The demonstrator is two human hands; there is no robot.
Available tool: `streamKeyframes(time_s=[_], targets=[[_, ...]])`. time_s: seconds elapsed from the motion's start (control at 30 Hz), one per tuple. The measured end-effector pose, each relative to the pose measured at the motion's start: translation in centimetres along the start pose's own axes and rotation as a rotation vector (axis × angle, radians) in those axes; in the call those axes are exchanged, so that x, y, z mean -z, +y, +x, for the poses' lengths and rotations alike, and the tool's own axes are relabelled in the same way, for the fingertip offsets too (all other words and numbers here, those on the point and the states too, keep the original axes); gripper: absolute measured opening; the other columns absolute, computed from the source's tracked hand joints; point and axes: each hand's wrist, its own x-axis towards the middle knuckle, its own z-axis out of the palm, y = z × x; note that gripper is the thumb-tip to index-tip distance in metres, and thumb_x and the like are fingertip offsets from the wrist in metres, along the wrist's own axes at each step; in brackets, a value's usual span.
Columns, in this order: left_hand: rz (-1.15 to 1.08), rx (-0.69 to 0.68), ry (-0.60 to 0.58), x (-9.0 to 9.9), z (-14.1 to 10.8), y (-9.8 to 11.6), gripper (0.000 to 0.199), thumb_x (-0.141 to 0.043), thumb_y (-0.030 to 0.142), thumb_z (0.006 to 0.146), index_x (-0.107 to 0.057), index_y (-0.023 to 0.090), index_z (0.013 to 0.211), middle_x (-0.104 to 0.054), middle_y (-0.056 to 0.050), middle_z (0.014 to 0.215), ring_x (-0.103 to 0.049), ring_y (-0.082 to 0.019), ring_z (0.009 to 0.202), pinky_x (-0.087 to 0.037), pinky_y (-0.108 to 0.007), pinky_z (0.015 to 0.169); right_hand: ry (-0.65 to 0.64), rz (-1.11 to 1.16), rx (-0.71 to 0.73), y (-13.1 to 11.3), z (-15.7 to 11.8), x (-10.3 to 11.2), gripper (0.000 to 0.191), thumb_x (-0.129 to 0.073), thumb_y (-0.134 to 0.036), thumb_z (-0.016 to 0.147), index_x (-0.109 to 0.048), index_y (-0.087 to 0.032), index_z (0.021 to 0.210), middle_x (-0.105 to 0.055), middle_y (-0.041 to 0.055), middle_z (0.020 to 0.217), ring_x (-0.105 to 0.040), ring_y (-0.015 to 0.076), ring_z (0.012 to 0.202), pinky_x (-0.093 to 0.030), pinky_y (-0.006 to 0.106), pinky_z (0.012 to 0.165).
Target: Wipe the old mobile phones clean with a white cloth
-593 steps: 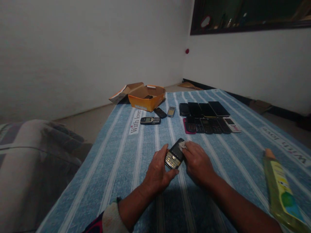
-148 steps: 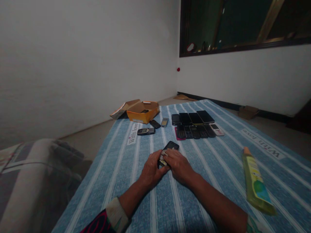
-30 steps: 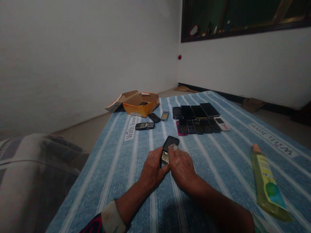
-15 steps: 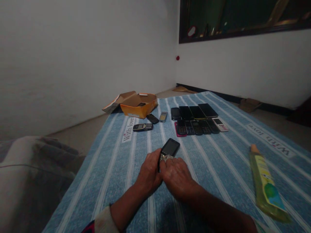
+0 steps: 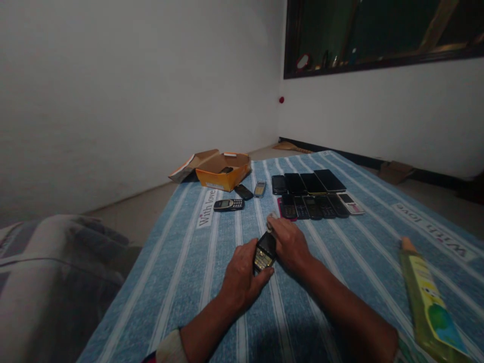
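My left hand is wrapped round a dark keypad mobile phone, thumb along its lower end. The phone lies tilted, with its screen towards the far side and its pale keys facing up. At the phone's upper end my right hand is closed, pinching a small whitish crumpled tissue or cloth, mostly hidden by the fingers. Beyond my hands lie a black-and-silver keypad phone, a dark phone and a silver phone.
An open orange cardboard box with a dark phone inside stands at the far left. Two rows of phones lie at the back right, black smartphones behind keypad phones. A yellow-green bottle lies on the striped blue cloth at right.
My right hand has moved from the keypad up to the phone's far end with the whitish tissue or cloth, uncovering the keys. The view has shifted slightly.
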Motion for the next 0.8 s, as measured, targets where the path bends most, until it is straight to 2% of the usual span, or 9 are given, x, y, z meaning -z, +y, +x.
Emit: streamKeyframes(time_s=[0.13, 0.27, 0.4, 0.5, 0.6, 0.7, 0.8], targets=[[-0.005, -0.006, 0.019, -0.3, -0.1, -0.3, 0.066, -0.070, 0.025, 0.073, -0.043, 0.013, 0.132, -0.063, -0.014, 0.113, -0.060, -0.029, 0.102, -0.053, -0.047, 0.087, -0.110, 0.052, -0.018, 0.4, 0.9, -1.1, 0.041, -0.041, -0.001, 0.085, -0.064, -0.013, 0.117, -0.069, 0.0110, 0.107, -0.058, 0.0221, 0.098, -0.042, 0.030, 0.088], [-0.003, -0.056, 0.051, -0.4, -0.2, -0.3, 0.066, -0.069, 0.023, 0.074, -0.042, 0.016, 0.133, -0.063, -0.012, 0.112, -0.060, -0.027, 0.099, -0.054, -0.045, 0.085, -0.151, 0.017, -0.045, 0.2, 1.4, -0.6, 0.038, -0.043, -0.001, 0.084, -0.066, -0.014, 0.112, -0.069, 0.0105, 0.103, -0.057, 0.0217, 0.095, -0.040, 0.030, 0.086], [0.025, -0.140, 0.093, -0.3, -0.2, 0.0, 0.064, -0.065, 0.020, 0.076, -0.039, 0.018, 0.134, -0.063, -0.011, 0.113, -0.060, -0.026, 0.098, -0.054, -0.043, 0.084, -0.193, -0.026, 0.033, -0.7, 1.8, -0.2, 0.028, -0.046, -0.010, 0.089, -0.068, -0.016, 0.105, -0.068, 0.0092, 0.097, -0.056, 0.0222, 0.093, -0.038, 0.031, 0.082], [0.063, -0.221, 0.128, -0.3, -0.3, 0.3, 0.064, -0.062, 0.020, 0.079, -0.035, 0.017, 0.137, -0.061, -0.013, 0.116, -0.059, -0.028, 0.102, -0.053, -0.045, 0.086, -0.312, -0.014, 0.124, -1.3, 2.3, 0.1, 0.024, -0.048, -0.015, 0.090, -0.071, -0.018, 0.096, -0.069, 0.0079, 0.093, -0.058, 0.0210, 0.092, -0.036, 0.031, 0.082], [0.082, -0.267, 0.128, -0.4, -0.4, 0.3, 0.064, -0.059, 0.019, 0.081, -0.033, 0.016, 0.139, -0.060, -0.015, 0.119, -0.058, -0.029, 0.104, -0.052, -0.045, 0.087, -0.458, -0.029, 0.139, -1.4, 3.1, 0.6, 0.027, -0.047, -0.014, 0.086, -0.074, -0.017, 0.083, -0.070, 0.0086, 0.088, -0.061, 0.0196, 0.087, -0.037, 0.030, 0.080], [0.093, -0.301, 0.133, -0.5, -0.4, 0.5, 0.063, -0.056, 0.017, 0.082, -0.031, 0.014, 0.140, -0.058, -0.017, 0.121, -0.056, -0.030, 0.107, -0.051, -0.046, 0.088, -0.524, 0.001, 0.106, -1.0, 4.0, 1.1, 0.032, -0.045, -0.012, 0.082, -0.076, -0.017, 0.085, -0.072, 0.0088, 0.092, -0.063, 0.0183, 0.087, -0.039, 0.028, 0.079], [0.094, -0.313, 0.109, -0.3, -0.3, 0.7, 0.059, -0.055, 0.017, 0.083, -0.032, 0.014, 0.138, -0.058, -0.017, 0.120, -0.056, -0.030, 0.107, -0.050, -0.047, 0.089, -0.538, 0.062, 0.051, -0.4, 4.5, 1.4, 0.034, -0.045, -0.011, 0.079, -0.078, -0.016, 0.090, -0.073, 0.0092, 0.098, -0.065, 0.0183, 0.090, -0.041, 0.026, 0.080]])
